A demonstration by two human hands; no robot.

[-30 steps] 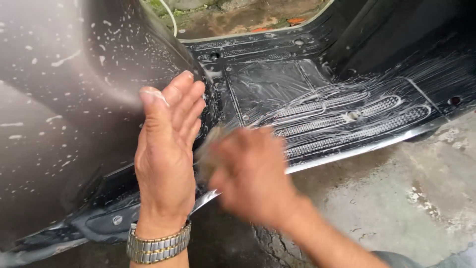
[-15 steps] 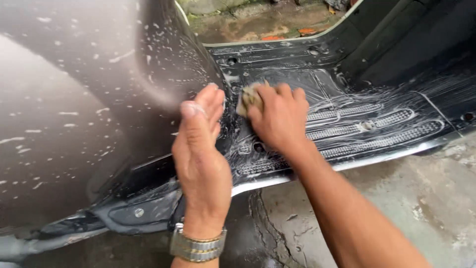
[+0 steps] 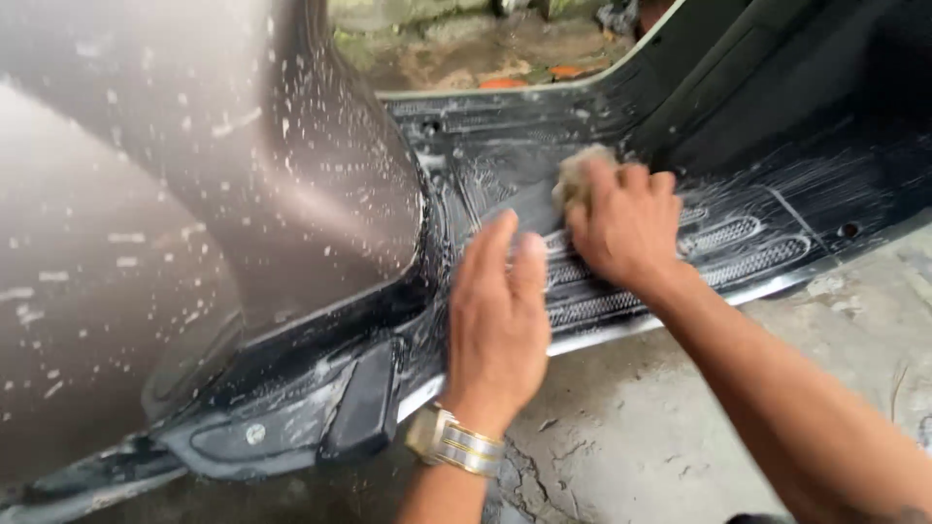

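Far to the left of your left hand, the grey-brown body panel (image 3: pixel 175 194) is wet and flecked with foam; below it the black lower trim (image 3: pixel 291 427) also looks wet. Your left hand (image 3: pixel 500 320) lies open, fingers straight and close together, palm flat near the edge of the black footboard (image 3: pixel 738 243), wristwatch (image 3: pixel 454 442) just behind it. Risk noted: on a soapy surface that bracing palm could slide toward the panel seam, and the watch may scrape the trim or take in water. Just right of it and further from you, your right hand (image 3: pixel 626 228) is curled over a tan sponge (image 3: pixel 580 173), fingers pressing it onto the ribbed part of the footboard. Only part of the sponge shows past your fingertips. Risk: grit caught in the sponge may scratch the plastic, and the ribs could snag it out of your grasp. Below both hands, the cracked concrete floor (image 3: pixel 777 388) looks damp; footing may be uncertain.
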